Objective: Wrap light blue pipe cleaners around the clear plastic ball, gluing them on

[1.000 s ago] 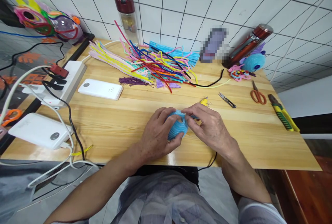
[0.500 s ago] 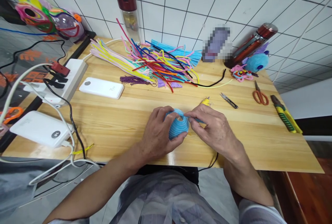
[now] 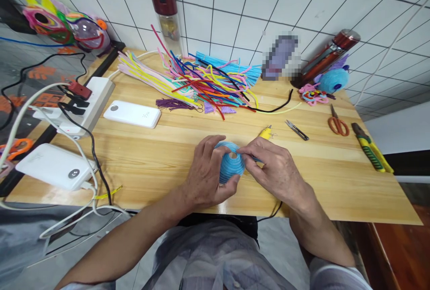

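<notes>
A blue coiled ball of pipe cleaner (image 3: 231, 166) with a small hole at its top sits between both hands over the wooden table (image 3: 161, 164). My left hand (image 3: 204, 173) cups it from the left, thumb underneath and fingers curled over the top. My right hand (image 3: 272, 169) pinches the coil's upper right edge with thumb and forefinger, where a loose blue end runs under the fingers. A yellow-tipped tool (image 3: 266, 133) lies just behind my right hand.
A heap of coloured pipe cleaners (image 3: 198, 81) lies at the back, with a bottle (image 3: 166, 19) behind it. Small snips (image 3: 295, 130), orange scissors (image 3: 337, 124) and yellow-green pliers (image 3: 371, 152) lie right. Two power banks (image 3: 131, 114) (image 3: 53, 166), a power strip (image 3: 90, 104) and cables crowd the left.
The blue coil has turned a little in my hands, its hole now facing more upward. My left fingers have shifted over its top. The view has barely moved.
</notes>
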### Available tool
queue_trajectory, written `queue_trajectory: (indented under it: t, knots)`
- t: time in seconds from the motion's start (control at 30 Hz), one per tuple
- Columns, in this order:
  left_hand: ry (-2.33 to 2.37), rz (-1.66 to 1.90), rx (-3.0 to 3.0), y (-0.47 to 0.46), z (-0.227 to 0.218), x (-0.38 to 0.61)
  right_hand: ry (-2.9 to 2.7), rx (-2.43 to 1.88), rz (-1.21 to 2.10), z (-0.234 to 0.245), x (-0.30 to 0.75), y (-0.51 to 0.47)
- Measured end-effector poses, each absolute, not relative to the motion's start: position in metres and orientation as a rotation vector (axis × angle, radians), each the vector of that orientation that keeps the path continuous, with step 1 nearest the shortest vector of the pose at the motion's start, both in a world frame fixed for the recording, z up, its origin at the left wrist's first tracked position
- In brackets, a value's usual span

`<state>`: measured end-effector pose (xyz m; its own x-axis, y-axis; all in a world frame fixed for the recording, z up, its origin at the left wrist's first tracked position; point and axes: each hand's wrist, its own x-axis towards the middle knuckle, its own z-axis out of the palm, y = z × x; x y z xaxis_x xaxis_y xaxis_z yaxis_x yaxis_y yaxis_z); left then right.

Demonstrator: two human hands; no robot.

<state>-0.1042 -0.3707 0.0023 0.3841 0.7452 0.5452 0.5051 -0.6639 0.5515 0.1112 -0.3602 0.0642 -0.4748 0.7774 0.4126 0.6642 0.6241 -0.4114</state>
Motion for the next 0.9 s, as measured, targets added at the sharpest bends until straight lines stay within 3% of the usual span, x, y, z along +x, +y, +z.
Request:
queue_trajectory:
  t: [0.9]
  knots:
    - [1.121,1.220,2.391,-0.3657,0.0020,-0.1026,-2.206,-1.177,0.206,0.0599,0.1059,-0.3568]
